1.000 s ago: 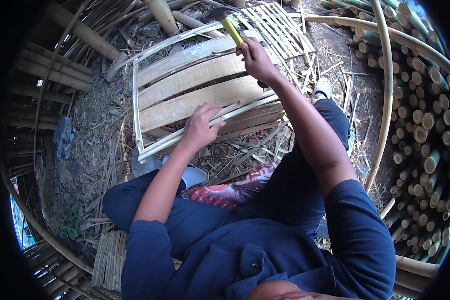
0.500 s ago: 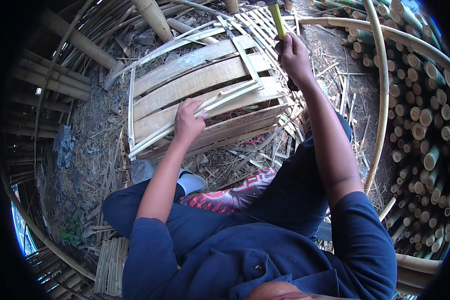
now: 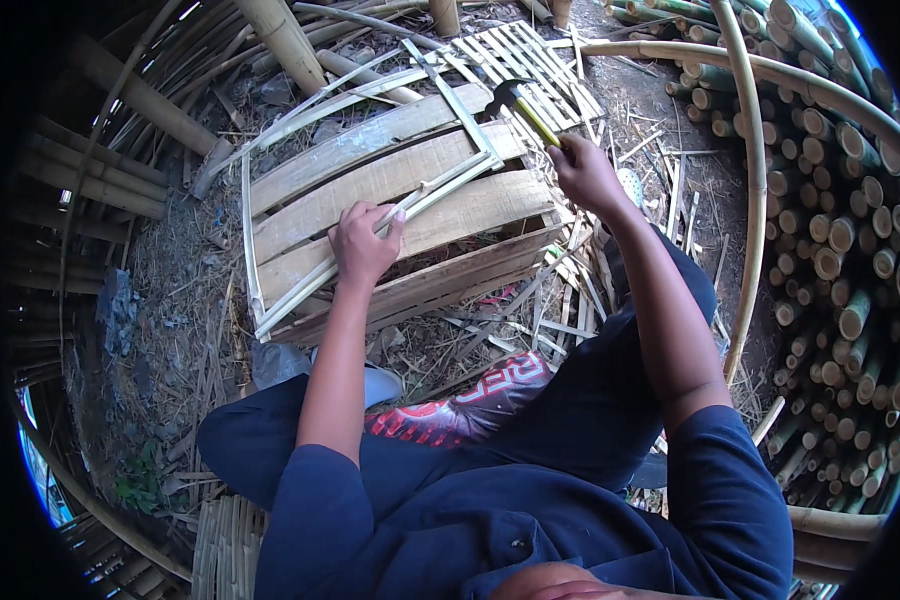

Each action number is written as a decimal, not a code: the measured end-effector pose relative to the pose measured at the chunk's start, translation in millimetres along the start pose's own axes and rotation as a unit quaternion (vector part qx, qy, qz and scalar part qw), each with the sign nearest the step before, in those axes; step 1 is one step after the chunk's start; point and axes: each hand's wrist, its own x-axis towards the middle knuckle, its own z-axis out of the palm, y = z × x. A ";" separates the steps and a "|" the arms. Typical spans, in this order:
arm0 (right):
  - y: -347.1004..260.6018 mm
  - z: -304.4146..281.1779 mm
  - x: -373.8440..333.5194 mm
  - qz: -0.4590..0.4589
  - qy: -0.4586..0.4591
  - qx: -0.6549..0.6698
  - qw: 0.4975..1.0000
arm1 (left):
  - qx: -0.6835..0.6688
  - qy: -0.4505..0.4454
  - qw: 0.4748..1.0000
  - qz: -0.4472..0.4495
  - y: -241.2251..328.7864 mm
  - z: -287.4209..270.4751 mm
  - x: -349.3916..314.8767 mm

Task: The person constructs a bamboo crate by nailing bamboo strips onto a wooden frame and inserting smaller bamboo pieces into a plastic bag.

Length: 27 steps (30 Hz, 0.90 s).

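Observation:
A slatted wooden crate [image 3: 380,170] sits on the ground in front of me, a frame of pale bamboo strips lying over its top. My left hand [image 3: 364,245] grips the near bamboo strip [image 3: 298,291], its fingers bent over the strip and the thumb along the near side. In my right hand [image 3: 587,178] is a hammer [image 3: 537,120], held by its yellow and black handle. The dark hammer head is over the crate's far right part, close to the short crosswise strip [image 3: 453,97]; whether it touches anything cannot be told.
Beyond the crate lies a panel of narrow slats [image 3: 530,65]. Cut bamboo poles [image 3: 840,235] are stacked at the right, behind a bent pole [image 3: 755,190]. Bamboo scraps litter the ground. A red and dark printed sack [image 3: 470,410] lies between my legs.
My right hand has brought the hammer down from its raised position, with the head swinging left over the crate. My left hand stays on the strip; the whole view has shifted slightly.

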 end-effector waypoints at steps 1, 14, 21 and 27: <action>-3.2 2.0 -6.7 -0.011 -0.010 -0.002 1.000 | 0.002 -0.013 0.999 -0.030 -7.6 2.6 5.8; -25.4 10.5 -29.6 0.025 -0.002 -0.131 0.991 | 0.088 -0.096 0.986 -0.107 -10.0 43.9 24.9; 1.3 35.8 -1.7 -0.060 0.138 -0.230 0.961 | 0.084 -0.096 0.985 -0.112 -6.9 40.0 26.9; 3.5 45.8 -2.6 -0.073 0.098 -0.215 0.969 | 0.098 -0.101 0.983 -0.118 -5.6 37.0 25.8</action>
